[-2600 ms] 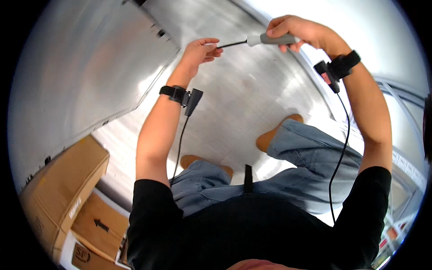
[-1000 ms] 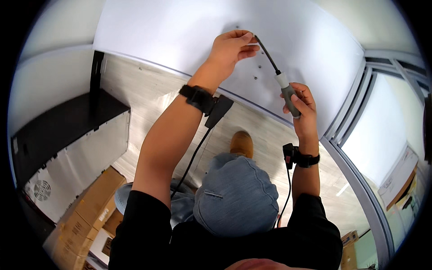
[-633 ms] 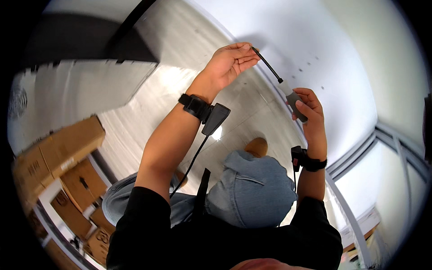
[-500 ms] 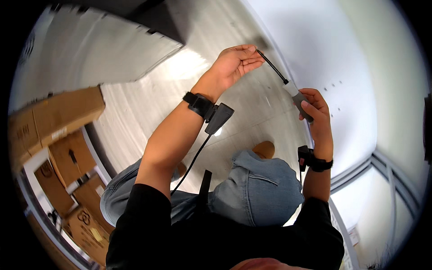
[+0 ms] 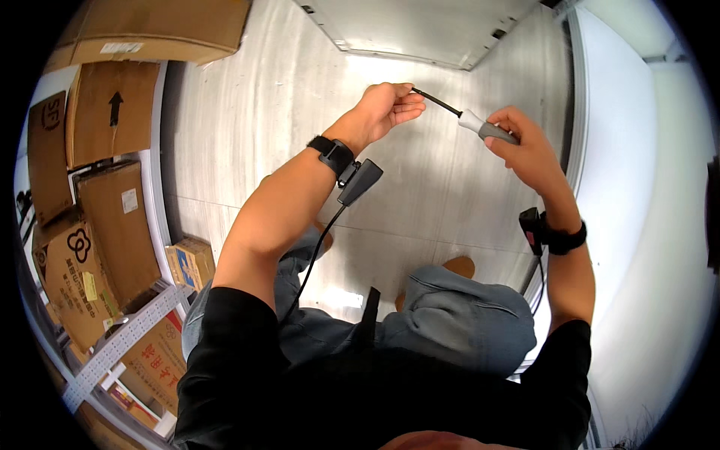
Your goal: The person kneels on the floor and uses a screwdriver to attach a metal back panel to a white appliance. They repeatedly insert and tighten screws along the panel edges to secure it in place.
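Note:
A screwdriver [image 5: 470, 121] with a grey handle and a dark shaft spans the gap between my hands. My right hand [image 5: 523, 142] wraps its fingers round the handle. At the other end, my left hand [image 5: 390, 109] pinches the tip between thumb and forefinger, its other fingers loosely extended. Whether a small screw or bit sits in that pinch is too small to tell. Each wrist wears a black strap with a small device; a cable runs from the left wrist device [image 5: 360, 182] down toward my body.
Cardboard boxes [image 5: 120, 217] fill a metal shelf rack [image 5: 124, 341] on the left, and a small carton [image 5: 191, 262] lies beside it. A pale panel-sided cabinet [image 5: 420, 34] stands ahead. White panels [image 5: 611, 150] line the right side. Light wood-look floor [image 5: 420, 195] lies beneath.
My view has swung to the right, bringing the cabinet to the top centre and more of the rack into sight. The screwdriver now lies flatter, with both hands still on it.

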`<state>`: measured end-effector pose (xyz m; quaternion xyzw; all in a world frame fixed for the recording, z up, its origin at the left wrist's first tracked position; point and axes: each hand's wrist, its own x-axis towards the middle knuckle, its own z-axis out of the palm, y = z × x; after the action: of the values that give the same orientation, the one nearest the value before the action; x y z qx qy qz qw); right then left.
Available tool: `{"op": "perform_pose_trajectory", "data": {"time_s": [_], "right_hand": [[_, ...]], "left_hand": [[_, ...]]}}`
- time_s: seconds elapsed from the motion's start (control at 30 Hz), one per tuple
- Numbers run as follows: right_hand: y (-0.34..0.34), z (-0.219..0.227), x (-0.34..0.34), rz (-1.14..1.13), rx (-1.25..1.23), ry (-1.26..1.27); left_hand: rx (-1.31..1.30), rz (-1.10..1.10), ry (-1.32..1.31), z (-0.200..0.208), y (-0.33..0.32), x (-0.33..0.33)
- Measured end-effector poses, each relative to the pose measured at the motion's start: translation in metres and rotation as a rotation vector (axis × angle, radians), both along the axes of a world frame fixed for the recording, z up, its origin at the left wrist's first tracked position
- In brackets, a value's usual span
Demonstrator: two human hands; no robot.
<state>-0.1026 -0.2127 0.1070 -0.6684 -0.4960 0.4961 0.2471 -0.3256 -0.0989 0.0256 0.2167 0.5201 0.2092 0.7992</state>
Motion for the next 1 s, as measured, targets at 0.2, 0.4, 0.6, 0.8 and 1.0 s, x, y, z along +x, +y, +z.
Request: {"op": "perform_pose_trajectory", "data": {"time_s": [0.2,0.4,0.6,0.8,1.0], "right_hand": [[0.002,0.016,-0.01,0.175,-0.002,-0.181],[-0.021,0.016,-0.016,-0.01,0.005,-0.175],[-0.075,0.027,-0.047,-0.479,-0.004,0.253],[-0.094,0.031,-0.089,-0.74,0.241,0.437],[-0.133,0.003,-0.085,-0.874,0.255,0.628]], "left_hand": [[-0.086,0.077,-0.061,-0.014,-0.012,-0.001],[-0.122,0.032,-0.235,-0.006,-0.009,0.024],[-0.062,-0.108,-0.26,0.016,-0.011,0.046],[0.026,-0.36,-0.158,0.038,0.014,0.04],[0.164,-0.432,-0.115,0.075,-0.021,0.066]]}}
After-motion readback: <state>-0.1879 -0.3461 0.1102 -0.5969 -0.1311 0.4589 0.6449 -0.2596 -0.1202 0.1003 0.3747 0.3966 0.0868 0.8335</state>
